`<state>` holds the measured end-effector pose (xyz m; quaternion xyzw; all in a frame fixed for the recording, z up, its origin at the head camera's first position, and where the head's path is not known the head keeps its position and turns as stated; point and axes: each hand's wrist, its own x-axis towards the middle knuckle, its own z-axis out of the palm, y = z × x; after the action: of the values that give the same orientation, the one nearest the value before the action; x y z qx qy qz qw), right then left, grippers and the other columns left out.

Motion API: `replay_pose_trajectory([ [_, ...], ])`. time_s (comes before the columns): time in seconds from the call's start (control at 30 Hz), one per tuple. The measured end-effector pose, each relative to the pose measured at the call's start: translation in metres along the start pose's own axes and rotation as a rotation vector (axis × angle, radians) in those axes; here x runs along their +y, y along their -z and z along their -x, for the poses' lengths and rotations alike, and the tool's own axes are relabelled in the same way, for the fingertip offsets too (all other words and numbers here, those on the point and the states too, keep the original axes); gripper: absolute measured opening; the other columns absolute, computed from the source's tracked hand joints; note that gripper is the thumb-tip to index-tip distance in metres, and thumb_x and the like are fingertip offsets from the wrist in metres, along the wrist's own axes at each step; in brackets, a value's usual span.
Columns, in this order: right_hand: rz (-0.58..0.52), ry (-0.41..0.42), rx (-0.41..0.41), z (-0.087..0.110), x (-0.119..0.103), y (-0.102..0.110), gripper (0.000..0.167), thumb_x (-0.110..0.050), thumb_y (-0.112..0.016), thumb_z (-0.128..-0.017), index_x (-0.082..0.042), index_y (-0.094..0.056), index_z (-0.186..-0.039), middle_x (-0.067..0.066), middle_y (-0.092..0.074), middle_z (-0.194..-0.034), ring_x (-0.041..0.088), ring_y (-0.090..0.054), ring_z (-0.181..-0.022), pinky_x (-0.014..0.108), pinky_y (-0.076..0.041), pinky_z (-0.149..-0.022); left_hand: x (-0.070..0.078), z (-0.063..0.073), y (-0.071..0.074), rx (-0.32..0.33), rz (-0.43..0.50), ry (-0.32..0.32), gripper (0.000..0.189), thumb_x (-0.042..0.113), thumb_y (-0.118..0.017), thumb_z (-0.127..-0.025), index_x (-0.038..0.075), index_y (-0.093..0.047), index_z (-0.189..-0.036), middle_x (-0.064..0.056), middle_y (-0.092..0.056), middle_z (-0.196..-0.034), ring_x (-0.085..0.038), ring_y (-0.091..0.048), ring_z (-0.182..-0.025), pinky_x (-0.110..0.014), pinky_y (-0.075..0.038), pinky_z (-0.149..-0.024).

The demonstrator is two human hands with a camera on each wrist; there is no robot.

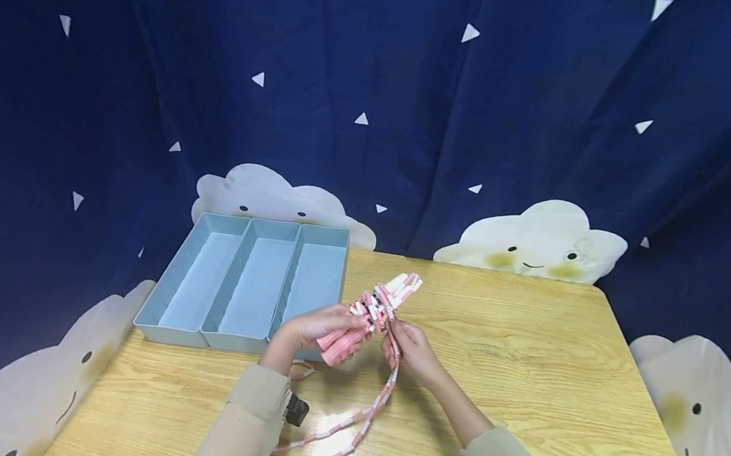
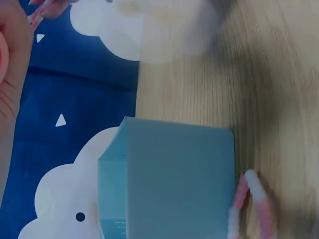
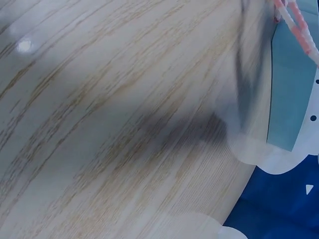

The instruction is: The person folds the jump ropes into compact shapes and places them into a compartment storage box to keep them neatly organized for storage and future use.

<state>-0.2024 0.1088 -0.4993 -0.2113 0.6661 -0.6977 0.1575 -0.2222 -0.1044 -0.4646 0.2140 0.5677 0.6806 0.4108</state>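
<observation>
A jump rope [image 1: 381, 302] with pink and white beads is wound in a bundle around its own pink handles [image 1: 340, 345], above the middle of the table. My left hand [image 1: 322, 325] grips the bundle at the handles from the left. On the other side, my right hand [image 1: 411, 348] pinches the beaded cord just below the windings. A loose loop hangs from there toward the table's front. In the left wrist view part of the cord [image 2: 263, 211] shows beside a blue box. The right wrist view catches only strands [image 3: 298, 31] at its upper right; the right hand is out of sight there.
Three light blue open boxes [image 1: 169, 336] stand side by side at the back left of the wooden table [image 1: 526, 367], close to my left hand. A dark blue curtain [image 1: 359, 47] with white triangles and clouds hangs behind. Black devices [image 1: 296, 410] sit at both wrists.
</observation>
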Motion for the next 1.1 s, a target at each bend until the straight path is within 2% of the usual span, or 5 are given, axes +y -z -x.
replay_pose_trajectory([
  [0.13, -0.059, -0.026, -0.030, 0.001, 0.008, 0.006, 0.042, -0.011, -0.020, -0.102, 0.011, -0.049, -0.081, -0.001, -0.053, -0.060, 0.006, -0.051, -0.046, 0.018, -0.044, -0.044, 0.007, 0.005, -0.005, -0.001, -0.019, -0.017, 0.026, 0.018, -0.038, -0.095, 0.006, -0.057, -0.082, -0.002, -0.056, -0.061, -0.007, -0.054, -0.050, -0.020, -0.047, -0.048],
  [0.23, -0.084, -0.063, -0.046, 0.002, 0.008, 0.009, 0.038, -0.018, -0.024, -0.102, 0.007, -0.052, -0.092, -0.002, -0.055, -0.064, 0.006, -0.053, -0.049, 0.019, -0.046, -0.046, 0.010, 0.006, -0.007, 0.002, -0.026, -0.016, 0.027, 0.018, -0.038, -0.095, 0.006, -0.057, -0.081, -0.002, -0.056, -0.061, -0.007, -0.054, -0.049, -0.021, -0.047, -0.048],
  [0.47, -0.106, -0.119, -0.086, 0.005, 0.007, 0.014, 0.052, -0.026, -0.029, -0.101, 0.025, -0.041, -0.108, 0.002, -0.059, -0.069, 0.008, -0.057, -0.055, 0.021, -0.052, -0.053, 0.003, 0.004, -0.002, 0.010, -0.037, -0.015, 0.028, 0.018, -0.037, -0.096, 0.004, -0.054, -0.079, -0.002, -0.056, -0.060, -0.007, -0.053, -0.048, -0.020, -0.047, -0.046],
  [0.73, -0.089, -0.162, -0.151, 0.007, 0.007, 0.017, 0.053, -0.028, -0.028, -0.101, 0.023, -0.042, -0.108, 0.002, -0.064, -0.072, 0.012, -0.064, -0.064, 0.034, -0.056, -0.065, -0.006, -0.001, 0.008, 0.054, -0.010, 0.001, 0.026, 0.022, -0.041, -0.095, 0.004, -0.057, -0.087, -0.004, -0.056, -0.062, -0.008, -0.053, -0.048, -0.022, -0.047, -0.046],
  [1.1, -0.122, -0.151, -0.221, 0.010, 0.010, 0.022, 0.047, -0.021, -0.026, -0.102, 0.023, -0.042, -0.100, 0.000, -0.065, -0.076, 0.010, -0.064, -0.068, 0.027, -0.055, -0.067, -0.005, -0.002, 0.009, 0.126, 0.038, -0.071, 0.027, 0.024, -0.041, -0.095, 0.003, -0.056, -0.087, -0.004, -0.055, -0.064, -0.010, -0.054, -0.050, -0.023, -0.049, -0.048],
])
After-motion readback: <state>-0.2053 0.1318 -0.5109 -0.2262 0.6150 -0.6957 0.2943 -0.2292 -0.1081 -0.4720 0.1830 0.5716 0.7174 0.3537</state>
